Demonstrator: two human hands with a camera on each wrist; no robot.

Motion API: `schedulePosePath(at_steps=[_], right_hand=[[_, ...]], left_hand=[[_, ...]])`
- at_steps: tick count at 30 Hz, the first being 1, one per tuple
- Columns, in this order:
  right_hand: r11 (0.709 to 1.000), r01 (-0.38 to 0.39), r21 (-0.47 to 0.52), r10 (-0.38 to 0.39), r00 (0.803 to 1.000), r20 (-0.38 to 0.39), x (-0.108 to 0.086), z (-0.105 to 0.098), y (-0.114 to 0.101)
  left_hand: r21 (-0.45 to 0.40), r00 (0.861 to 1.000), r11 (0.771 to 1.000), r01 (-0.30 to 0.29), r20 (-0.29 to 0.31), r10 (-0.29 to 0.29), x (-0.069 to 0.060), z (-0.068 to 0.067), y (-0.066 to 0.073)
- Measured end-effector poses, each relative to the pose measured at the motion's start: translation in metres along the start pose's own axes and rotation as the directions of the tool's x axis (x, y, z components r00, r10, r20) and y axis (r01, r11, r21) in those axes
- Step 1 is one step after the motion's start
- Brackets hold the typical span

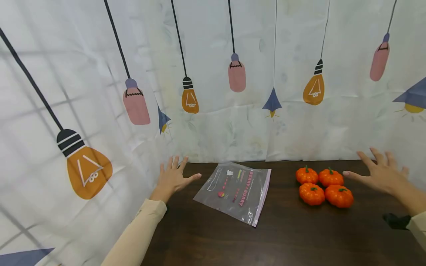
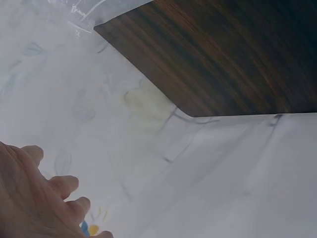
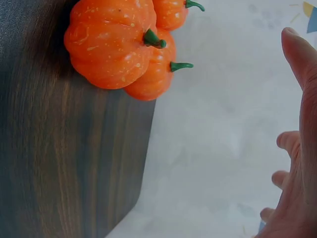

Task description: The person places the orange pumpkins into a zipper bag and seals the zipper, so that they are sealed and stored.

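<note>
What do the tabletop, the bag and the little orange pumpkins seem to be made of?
The tabletop: wood or wood-look laminate, brown with streaky grain.
The bag: apparently thin, clear plastic with a glossy finish, since it catches bright glints and the dark tabletop shows through.
The pumpkins: perhaps plastic or painted foam, I can't tell which; their smooth orange skin shines and carries pale specks.

Dark brown wood-grain table (image 1: 286, 238): btm ctr to btm R of head frame. Flat clear plastic zip bag (image 1: 233, 194): on table, just below ctr. Four orange round ribbed pumpkins (image 1: 316, 193): on table, R of bag, close cluster, two behind two. White printed cloth (image 1: 213, 129): behind table, across upper frame & down L side. Bare left hand (image 1: 171, 180): L of bag. Bare right hand (image 1: 384, 175): R of pumpkins, nr R edge.
</note>
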State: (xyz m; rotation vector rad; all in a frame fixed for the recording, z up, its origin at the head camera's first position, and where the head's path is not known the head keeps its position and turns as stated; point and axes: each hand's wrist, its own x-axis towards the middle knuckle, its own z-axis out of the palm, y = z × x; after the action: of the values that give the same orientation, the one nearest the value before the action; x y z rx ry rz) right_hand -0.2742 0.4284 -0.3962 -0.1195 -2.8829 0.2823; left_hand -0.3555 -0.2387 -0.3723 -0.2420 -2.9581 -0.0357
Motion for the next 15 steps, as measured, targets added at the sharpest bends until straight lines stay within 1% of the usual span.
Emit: schedulePosePath(at_steps=[4,8,12,15], right_hand=[[1.000,0.002,0.001,-0.002,1.000,-0.006,-0.001,0.002,0.003],[1.000,0.008,0.001,-0.008,1.000,0.009,-0.003,0.003,0.004],[1.000,0.013,-0.003,-0.013,1.000,-0.004,-0.008,0.007,0.006],[1.000,0.014,-0.010,-0.015,1.000,-0.024,-0.014,0.012,0.007]], left_hand=[[-0.012,1.000,1.000,-0.004,-0.002,0.004,0.001,0.002,0.003],[-0.013,1.000,1.000,0.003,0.008,-0.002,0.001,0.004,0.004],[-0.012,1.000,1.000,0.003,0.016,-0.003,0.001,0.007,0.007],[-0.029,1.000,1.000,-0.001,0.013,0.001,0.000,0.007,0.010]])
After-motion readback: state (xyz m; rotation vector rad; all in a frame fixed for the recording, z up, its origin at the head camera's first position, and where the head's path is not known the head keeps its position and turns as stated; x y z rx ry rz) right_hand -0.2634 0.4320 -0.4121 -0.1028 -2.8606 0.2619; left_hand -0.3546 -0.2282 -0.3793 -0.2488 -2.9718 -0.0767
